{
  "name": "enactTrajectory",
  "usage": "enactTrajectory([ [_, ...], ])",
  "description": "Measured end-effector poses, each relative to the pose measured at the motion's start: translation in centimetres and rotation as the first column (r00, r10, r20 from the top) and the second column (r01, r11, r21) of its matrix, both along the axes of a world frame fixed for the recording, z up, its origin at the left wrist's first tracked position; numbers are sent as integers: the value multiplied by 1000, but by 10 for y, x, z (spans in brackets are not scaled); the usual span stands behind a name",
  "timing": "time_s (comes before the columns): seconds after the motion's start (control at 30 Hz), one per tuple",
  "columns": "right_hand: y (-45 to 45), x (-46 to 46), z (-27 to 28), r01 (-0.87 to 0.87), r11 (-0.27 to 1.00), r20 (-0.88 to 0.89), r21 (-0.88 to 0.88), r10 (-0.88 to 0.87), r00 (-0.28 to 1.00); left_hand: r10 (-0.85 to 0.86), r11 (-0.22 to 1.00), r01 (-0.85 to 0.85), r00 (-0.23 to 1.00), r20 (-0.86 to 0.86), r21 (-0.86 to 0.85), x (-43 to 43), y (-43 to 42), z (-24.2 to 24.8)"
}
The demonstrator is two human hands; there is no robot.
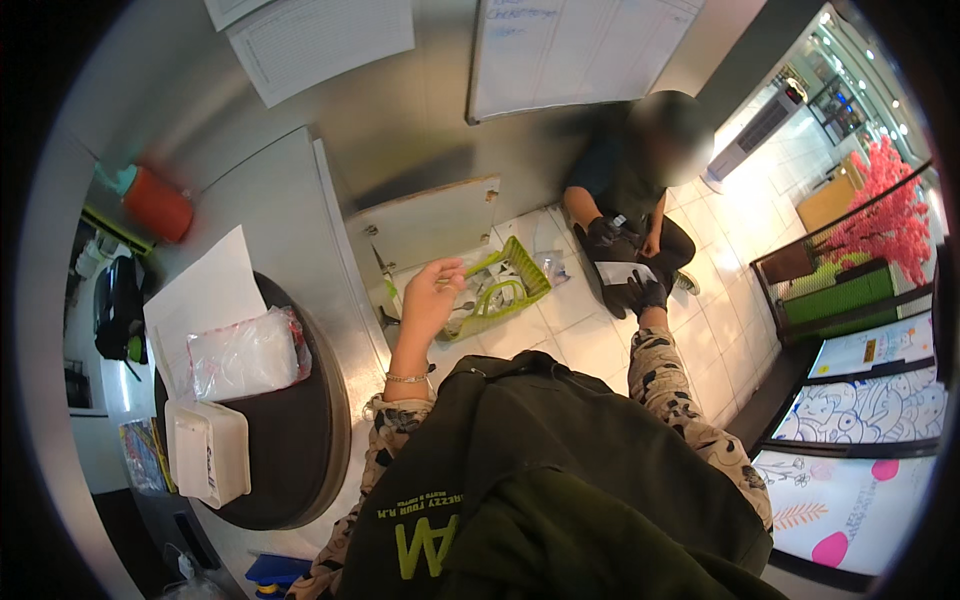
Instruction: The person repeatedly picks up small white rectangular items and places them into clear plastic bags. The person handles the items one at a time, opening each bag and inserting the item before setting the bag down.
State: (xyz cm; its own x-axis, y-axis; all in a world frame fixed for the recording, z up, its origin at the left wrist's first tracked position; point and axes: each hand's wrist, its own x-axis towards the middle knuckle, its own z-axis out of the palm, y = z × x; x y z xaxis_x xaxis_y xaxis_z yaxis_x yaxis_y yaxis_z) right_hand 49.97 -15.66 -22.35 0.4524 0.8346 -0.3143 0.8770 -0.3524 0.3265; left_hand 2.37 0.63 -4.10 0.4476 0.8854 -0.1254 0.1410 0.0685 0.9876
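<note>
My bare left hand (434, 291), with a ring and a wrist bracelet, is half open with nothing visible in it. Its fingers overlap the rim of a green plastic basket (531, 271) in the view; I cannot tell whether they touch. Cutlery, a fork (466, 306) among it, and small items lie in the basket on the floor. My right hand (648, 294), in a black glove, grips the edge of a white sheet or packet (621, 273). Facing me, a co-worker (611, 169) squats, a small object in one black-gloved hand (602, 231); the other hand (651, 244) is bare.
A pale hinged panel (435, 225) stands behind the basket, a clear plastic bag (553, 266) beside it. On my left, a round dark tray (292, 442) carries a plastic-wrapped white pack (244, 356), paper (214, 289) and a white container (225, 457). Framed panels (862, 412) stand right.
</note>
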Motion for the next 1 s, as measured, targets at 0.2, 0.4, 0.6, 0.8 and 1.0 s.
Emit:
enactTrajectory([
  [0.2,34,40,-66,188,971,-425,150,-108,899,11,998,-8,998,-61,61,-2,0,-5],
  [0.4,67,63,-64,15,986,-127,167,6,992,36,992,-31,999,-39,124,-4,1,-13],
  [0.6,121,-5,29,249,932,-539,262,-72,839,39,985,-25,996,-81,172,-2,-3,-9],
  [0.8,201,-246,220,554,816,-933,164,311,-182,-219,922,338,857,-466,189,-3,-10,-29],
  [1.0,192,-440,273,-353,383,-441,854,892,-98,-388,793,601,624,-678,100,5,-10,-60],
])
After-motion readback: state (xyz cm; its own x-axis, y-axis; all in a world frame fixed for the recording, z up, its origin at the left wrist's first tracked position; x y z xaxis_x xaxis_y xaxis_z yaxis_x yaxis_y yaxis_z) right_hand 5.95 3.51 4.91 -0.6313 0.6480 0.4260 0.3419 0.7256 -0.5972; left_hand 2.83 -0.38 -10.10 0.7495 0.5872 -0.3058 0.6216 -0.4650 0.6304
